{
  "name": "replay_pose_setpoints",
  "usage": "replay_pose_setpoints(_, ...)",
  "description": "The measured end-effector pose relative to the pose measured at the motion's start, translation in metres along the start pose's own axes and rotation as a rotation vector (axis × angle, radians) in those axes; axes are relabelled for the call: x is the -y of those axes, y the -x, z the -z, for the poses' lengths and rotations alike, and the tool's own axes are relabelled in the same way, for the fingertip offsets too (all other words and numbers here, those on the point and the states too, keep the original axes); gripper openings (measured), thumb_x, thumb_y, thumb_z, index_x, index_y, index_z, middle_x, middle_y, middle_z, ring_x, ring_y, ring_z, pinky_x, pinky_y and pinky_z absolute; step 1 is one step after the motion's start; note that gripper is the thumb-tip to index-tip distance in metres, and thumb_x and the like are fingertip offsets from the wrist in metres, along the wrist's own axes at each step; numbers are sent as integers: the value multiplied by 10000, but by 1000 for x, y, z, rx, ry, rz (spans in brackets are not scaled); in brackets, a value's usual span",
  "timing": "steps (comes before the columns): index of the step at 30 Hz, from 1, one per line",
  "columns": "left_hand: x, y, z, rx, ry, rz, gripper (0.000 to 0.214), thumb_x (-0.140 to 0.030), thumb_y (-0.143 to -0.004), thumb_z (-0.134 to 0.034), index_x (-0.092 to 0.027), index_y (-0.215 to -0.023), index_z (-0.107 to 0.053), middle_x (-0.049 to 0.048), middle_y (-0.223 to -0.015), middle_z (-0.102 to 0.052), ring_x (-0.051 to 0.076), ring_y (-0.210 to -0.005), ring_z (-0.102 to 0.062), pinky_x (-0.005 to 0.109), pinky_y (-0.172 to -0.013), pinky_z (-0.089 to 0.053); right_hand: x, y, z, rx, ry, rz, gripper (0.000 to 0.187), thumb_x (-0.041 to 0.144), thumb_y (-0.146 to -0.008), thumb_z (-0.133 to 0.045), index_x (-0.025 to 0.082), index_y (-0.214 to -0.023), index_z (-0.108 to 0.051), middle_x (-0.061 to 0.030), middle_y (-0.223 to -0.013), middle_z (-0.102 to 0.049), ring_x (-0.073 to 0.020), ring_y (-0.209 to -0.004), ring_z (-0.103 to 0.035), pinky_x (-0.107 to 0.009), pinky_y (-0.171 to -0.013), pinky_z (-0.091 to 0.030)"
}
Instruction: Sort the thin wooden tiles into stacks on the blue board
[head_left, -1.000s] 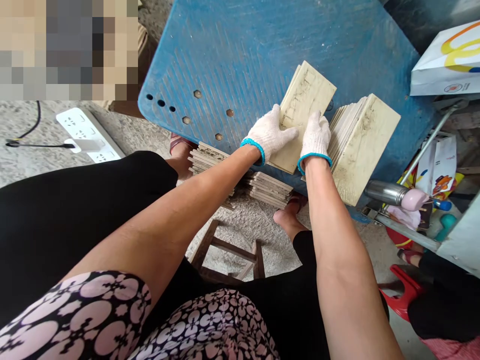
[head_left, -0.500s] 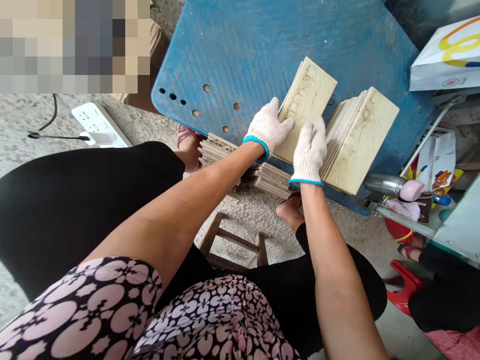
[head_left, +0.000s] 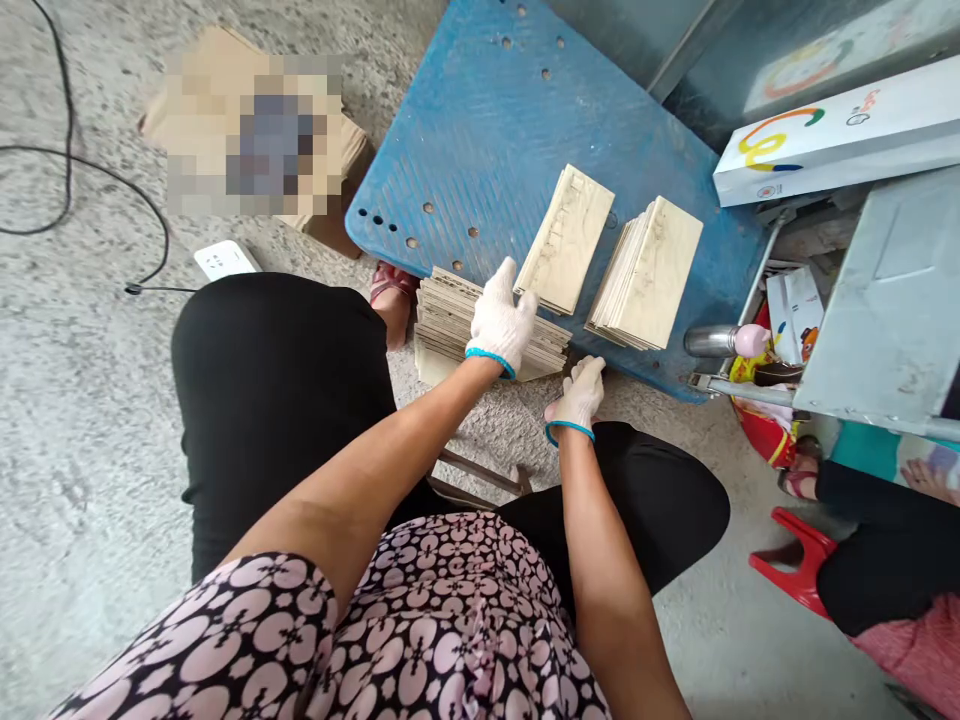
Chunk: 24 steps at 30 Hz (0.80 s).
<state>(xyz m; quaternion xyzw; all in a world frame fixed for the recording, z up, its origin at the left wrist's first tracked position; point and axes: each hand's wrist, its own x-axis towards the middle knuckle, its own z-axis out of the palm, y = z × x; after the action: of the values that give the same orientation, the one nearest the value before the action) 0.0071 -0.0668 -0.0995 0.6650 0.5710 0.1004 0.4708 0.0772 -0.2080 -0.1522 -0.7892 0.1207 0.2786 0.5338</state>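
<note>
My left hand (head_left: 502,318), in a white knit glove with a blue cuff, is over a row of thin wooden boards (head_left: 450,325) in front of the blue platform. Its thumb and fingers are apart; whether it touches the boards I cannot tell. Off the row's right end is my gloved right hand (head_left: 577,393), fingers stretched out and nothing visible in them. On the platform lies a low stack of pale boards (head_left: 574,240), just beyond my left hand. A second, leaning stack of boards (head_left: 652,270) stands to its right.
The blue platform (head_left: 465,130) has holes along its left side. A metal flask (head_left: 709,341) lies at its right edge by a metal cart (head_left: 885,300). A white printed box (head_left: 832,140) is behind. Another person sits at right by a red stool (head_left: 799,565). A power strip (head_left: 225,258) lies left.
Both hands have come off the low board stack on the platform and moved back toward my body, the left over the front row. The view has shifted.
</note>
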Motion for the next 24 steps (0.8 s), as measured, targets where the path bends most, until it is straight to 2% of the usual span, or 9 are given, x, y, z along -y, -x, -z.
replay_pose_setpoints(4,22,37,1,95,-75,45,506,-328,-899,-489,-246,-1398,-507,67,-1383,-581,267,-1274,-531,366,-1064,-437,-4,12,9,80,-264,-248,755,659,-959,-137,150,-1346,-538,-167,-1493,-452,-212,-1351,-486,-454,-1136,-362)
replay_pose_setpoints(7,38,50,-2,267,-191,85,398,-294,-846,-521,-240,-1236,-583,109,-1193,-670,312,-1130,-617,394,-940,-489,-6,14,14,89,-312,-296,803,679,-954,-81,145,-1349,-532,-177,-1507,-431,-218,-1370,-463,-460,-1143,-351)
replay_pose_setpoints(10,47,49,-6,386,-258,164,372,-304,-830,-520,-212,-1186,-578,146,-1167,-670,331,-1099,-629,379,-874,-490,-8,14,16,93,-311,-297,819,703,-944,-97,143,-1348,-536,-183,-1498,-440,-228,-1371,-462,-468,-1147,-342)
replay_pose_setpoints(16,52,38,-11,431,-242,169,388,-308,-815,-530,-212,-1189,-571,141,-1196,-665,311,-1102,-627,338,-844,-477,-11,15,14,131,-301,-302,801,692,-952,-96,155,-1355,-534,-153,-1520,-421,-229,-1396,-428,-478,-1168,-301)
replay_pose_setpoints(24,63,32,-22,446,-216,102,462,-322,-800,-552,-206,-1247,-544,122,-1213,-663,278,-1087,-625,312,-847,-477,-14,15,7,128,-261,-307,764,652,-977,-95,162,-1364,-536,-147,-1484,-472,-204,-1372,-460,-464,-1169,-305)
